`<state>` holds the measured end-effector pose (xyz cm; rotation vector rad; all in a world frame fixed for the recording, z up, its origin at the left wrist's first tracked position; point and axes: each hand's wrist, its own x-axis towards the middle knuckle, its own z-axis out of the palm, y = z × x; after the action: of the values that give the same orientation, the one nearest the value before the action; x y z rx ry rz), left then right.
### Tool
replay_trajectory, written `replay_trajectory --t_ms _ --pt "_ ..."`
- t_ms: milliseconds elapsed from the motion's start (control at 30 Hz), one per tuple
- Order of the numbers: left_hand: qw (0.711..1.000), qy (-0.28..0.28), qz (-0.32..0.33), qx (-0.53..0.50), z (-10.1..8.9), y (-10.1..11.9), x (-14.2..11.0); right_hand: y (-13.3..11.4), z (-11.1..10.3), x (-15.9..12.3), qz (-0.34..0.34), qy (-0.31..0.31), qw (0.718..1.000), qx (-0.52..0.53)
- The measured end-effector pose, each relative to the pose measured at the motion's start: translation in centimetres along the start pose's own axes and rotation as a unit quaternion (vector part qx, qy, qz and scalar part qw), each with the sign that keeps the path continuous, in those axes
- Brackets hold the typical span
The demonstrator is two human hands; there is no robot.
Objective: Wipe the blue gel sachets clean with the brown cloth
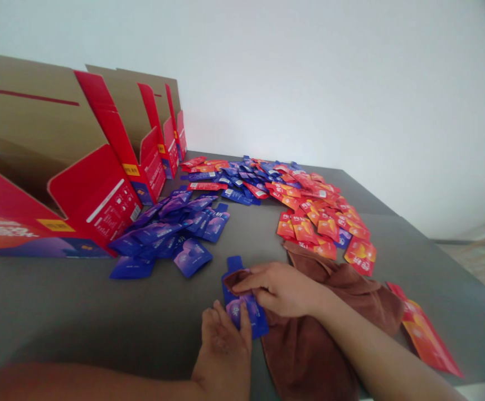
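Note:
A blue pouch (246,314) lies flat on the grey table (79,312) near the front edge. My left hand (224,348) holds its lower end down, thumb and fingers pressed on it. My right hand (278,288) presses a corner of a brown cloth (318,334) onto the pouch's upper part, fingers closed on the cloth. The rest of the cloth lies bunched under and behind my right forearm.
A heap of blue pouches (171,228) lies to the left, and mixed red and blue pouches (309,206) spread across the back and right. Open red cardboard display boxes (96,195) stand in a row at the left. More red pouches (426,334) lie at the right edge.

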<state>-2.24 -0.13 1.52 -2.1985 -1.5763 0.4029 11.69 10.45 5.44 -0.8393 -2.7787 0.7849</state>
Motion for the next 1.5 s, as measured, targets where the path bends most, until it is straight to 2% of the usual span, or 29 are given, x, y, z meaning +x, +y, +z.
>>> replay_trajectory --t_ms 100,233,300,467,667,867,1100,1233,1300,1500 --pt "1.000 0.008 0.008 0.013 -0.3 -0.1 0.0 -0.1 -0.2 -0.3 -0.032 -0.028 0.999 0.025" --pt "0.999 0.024 0.004 0.023 -0.5 -0.4 0.0 0.4 -0.3 -0.4 0.034 0.011 0.999 -0.006" --pt "0.999 0.024 0.005 0.021 -0.6 -0.4 0.0 0.4 -0.4 -0.4 0.046 0.015 0.999 -0.015" --pt "1.000 0.014 0.009 0.026 -0.5 -0.3 -0.1 -0.1 -0.4 -0.4 -0.017 -0.035 0.999 0.020" --pt "1.000 0.027 0.004 0.011 -0.3 -0.2 -0.2 0.6 -0.3 -0.5 0.072 0.020 0.997 -0.025" --pt "1.000 0.016 -0.002 0.015 -0.3 -0.1 -0.2 0.1 -0.6 -0.7 -0.011 -0.037 0.999 0.037" --pt "0.999 0.032 -0.001 0.035 -0.2 -0.1 -0.2 0.8 -0.5 -0.8 0.072 0.010 0.997 -0.015" --pt "0.999 0.021 0.004 0.033 -0.2 -0.1 -0.2 0.2 -0.7 -0.8 0.002 -0.034 0.999 0.032" --pt "0.999 0.018 0.006 0.029 -0.2 -0.1 -0.2 0.1 -0.7 -0.7 -0.007 -0.042 0.998 0.042" --pt "0.999 0.035 0.008 0.025 -0.1 -0.2 -0.2 1.2 -0.4 -0.6 0.081 0.020 0.996 -0.019"
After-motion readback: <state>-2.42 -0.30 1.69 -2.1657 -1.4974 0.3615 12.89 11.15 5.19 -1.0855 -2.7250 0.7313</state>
